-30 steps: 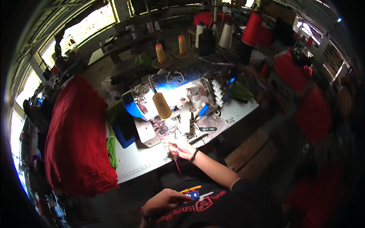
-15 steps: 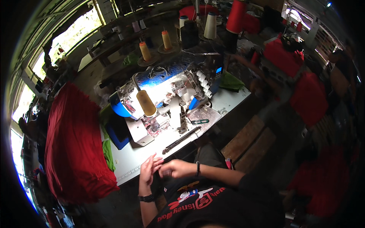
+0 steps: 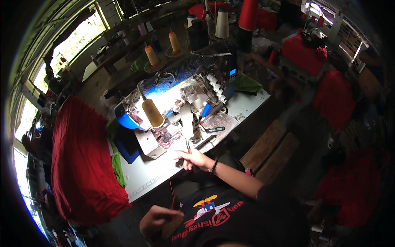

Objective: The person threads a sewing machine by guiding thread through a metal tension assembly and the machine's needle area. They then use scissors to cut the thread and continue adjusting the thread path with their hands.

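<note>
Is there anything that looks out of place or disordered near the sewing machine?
Nothing is clearly damaged. A red cloth pile hangs over the white table's left edge, and a thin red thread runs loose to the left hand.
</note>
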`<action>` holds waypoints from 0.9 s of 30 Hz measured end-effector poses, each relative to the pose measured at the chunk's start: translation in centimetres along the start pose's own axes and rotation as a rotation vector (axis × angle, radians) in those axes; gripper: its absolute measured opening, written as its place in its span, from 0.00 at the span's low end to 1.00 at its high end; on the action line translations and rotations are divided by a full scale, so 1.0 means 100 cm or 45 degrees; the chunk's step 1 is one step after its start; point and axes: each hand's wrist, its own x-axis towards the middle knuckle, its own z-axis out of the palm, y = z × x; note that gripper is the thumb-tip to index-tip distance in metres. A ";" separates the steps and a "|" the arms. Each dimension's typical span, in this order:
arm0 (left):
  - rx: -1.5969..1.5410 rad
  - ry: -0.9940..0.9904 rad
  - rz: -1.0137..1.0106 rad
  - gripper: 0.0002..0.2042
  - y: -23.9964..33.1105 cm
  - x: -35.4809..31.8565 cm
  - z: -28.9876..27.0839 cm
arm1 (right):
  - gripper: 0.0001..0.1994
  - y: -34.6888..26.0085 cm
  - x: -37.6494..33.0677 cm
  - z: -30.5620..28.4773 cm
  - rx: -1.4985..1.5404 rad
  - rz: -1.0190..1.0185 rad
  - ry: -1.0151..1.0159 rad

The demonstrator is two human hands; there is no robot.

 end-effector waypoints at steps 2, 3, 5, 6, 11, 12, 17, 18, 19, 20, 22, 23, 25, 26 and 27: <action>0.032 -0.229 0.162 0.15 -0.007 -0.025 -0.002 | 0.23 -0.009 0.015 0.010 0.463 0.101 -0.047; 0.119 -0.335 0.207 0.15 -0.007 -0.033 -0.008 | 0.22 -0.008 0.027 0.011 0.652 0.135 -0.061; 0.269 -0.509 0.287 0.20 -0.012 -0.056 -0.020 | 0.16 -0.015 0.044 0.025 0.733 0.020 -0.047; 0.225 -0.468 0.462 0.15 -0.018 -0.068 -0.028 | 0.16 -0.014 0.049 0.020 0.771 -0.016 -0.121; -0.625 0.338 0.832 0.05 -0.066 -0.082 -0.031 | 0.14 -0.027 0.031 0.029 0.146 -0.030 -0.050; -0.714 0.912 0.757 0.07 -0.077 -0.090 -0.022 | 0.11 -0.020 0.027 0.027 -0.132 -0.050 -0.032; -0.442 1.006 -0.111 0.19 -0.093 0.015 -0.053 | 0.17 0.022 -0.023 0.056 -1.207 -0.609 -0.278; -0.409 0.984 -0.238 0.20 -0.104 0.039 -0.056 | 0.18 0.023 -0.035 0.067 -1.392 -0.576 -0.377; -0.467 0.879 -0.220 0.22 -0.113 0.064 -0.058 | 0.20 0.020 -0.045 0.075 -1.574 -0.544 -0.464; -0.478 0.828 -0.247 0.22 -0.109 0.084 -0.056 | 0.22 0.005 -0.057 0.090 -1.679 -0.393 -0.565; -0.699 0.745 -0.179 0.22 -0.099 0.111 -0.053 | 0.21 0.012 -0.064 0.096 -1.768 -0.496 -0.669; -0.753 0.725 -0.160 0.22 -0.094 0.119 -0.054 | 0.21 0.014 -0.066 0.097 -1.786 -0.541 -0.710; -0.698 0.700 -0.101 0.20 -0.093 0.122 -0.062 | 0.20 0.006 -0.067 0.093 -1.794 -0.541 -0.685; -0.670 0.685 -0.072 0.19 -0.094 0.122 -0.065 | 0.20 0.001 -0.067 0.089 -1.798 -0.541 -0.669; -0.594 0.738 -0.103 0.18 -0.093 0.117 -0.064 | 0.19 0.000 -0.066 0.084 -1.818 -0.453 -0.664</action>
